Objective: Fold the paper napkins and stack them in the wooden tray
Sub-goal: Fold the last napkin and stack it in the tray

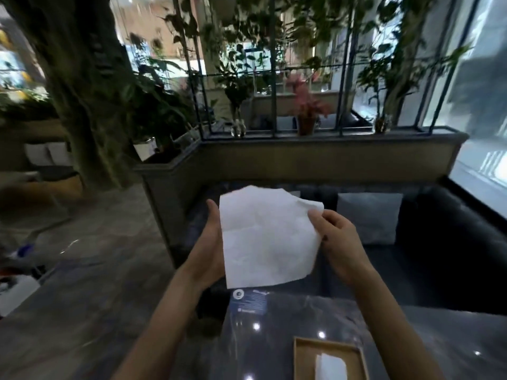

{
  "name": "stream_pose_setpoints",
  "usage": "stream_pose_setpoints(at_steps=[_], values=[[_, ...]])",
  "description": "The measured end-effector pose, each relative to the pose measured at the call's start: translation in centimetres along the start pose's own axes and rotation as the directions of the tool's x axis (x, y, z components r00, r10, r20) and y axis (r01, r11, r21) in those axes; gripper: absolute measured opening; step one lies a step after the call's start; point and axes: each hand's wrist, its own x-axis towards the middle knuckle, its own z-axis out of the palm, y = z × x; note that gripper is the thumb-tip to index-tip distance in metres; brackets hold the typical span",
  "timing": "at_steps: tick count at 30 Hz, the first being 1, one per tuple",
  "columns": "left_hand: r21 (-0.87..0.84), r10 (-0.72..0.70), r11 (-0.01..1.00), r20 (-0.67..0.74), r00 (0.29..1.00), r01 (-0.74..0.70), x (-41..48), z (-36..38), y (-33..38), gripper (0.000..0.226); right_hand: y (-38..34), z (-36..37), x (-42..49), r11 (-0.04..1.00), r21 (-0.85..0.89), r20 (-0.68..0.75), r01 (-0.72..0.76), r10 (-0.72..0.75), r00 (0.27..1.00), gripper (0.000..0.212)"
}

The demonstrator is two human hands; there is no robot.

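- A dark sofa (439, 259) stands behind the glossy dark worktop (296, 319), with a grey cushion (369, 218) leaning against its back.
- A low beige wall (315, 157) behind the sofa carries potted plants, one of them a red-leaved plant (308, 105), set along a black metal frame (343, 78).
- A thick tree trunk (79, 91) rises at the left over a grey stone floor (96, 242).
- Daylight comes through a tall window (482, 127) at the right; small lights glint on the worktop.

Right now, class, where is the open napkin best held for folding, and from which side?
Probably the two upper corners, pinched from the sides: the napkin hangs open, creased across its middle, lower edge free. The right hand pinches the upper right corner; the left hand holds the left edge.
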Motion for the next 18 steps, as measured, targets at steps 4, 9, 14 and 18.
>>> stream_pose_setpoints(at_steps=[4,9,14,18], values=[[0.647,0.226,0.76,-0.184,0.957,-0.055,2.3,2.7,0.2,0.042,-1.5,-3.2,-0.8,0.998,-0.05,-0.098,0.039,-0.044,0.994,0.028],[0.746,0.015,0.666,-0.024,1.0,0.008,5.9,6.4,-0.5,0.031,-4.6,-9.5,-2.2,0.995,-0.066,-0.238,0.068,-0.082,0.968,0.028],[0.786,0.09,0.615,-0.006,0.996,-0.051,9.9,10.3,-1.6,0.023,-8.5,-14.9,-3.7,0.982,-0.171,-0.217,0.08,-0.117,0.969,0.024],[0.797,0.138,0.593,0.039,0.99,-0.114,11.1,11.8,-1.6,0.028,-11.0,-17.2,-3.6,0.974,-0.219,-0.168,0.062,-0.1,0.981,0.02]])
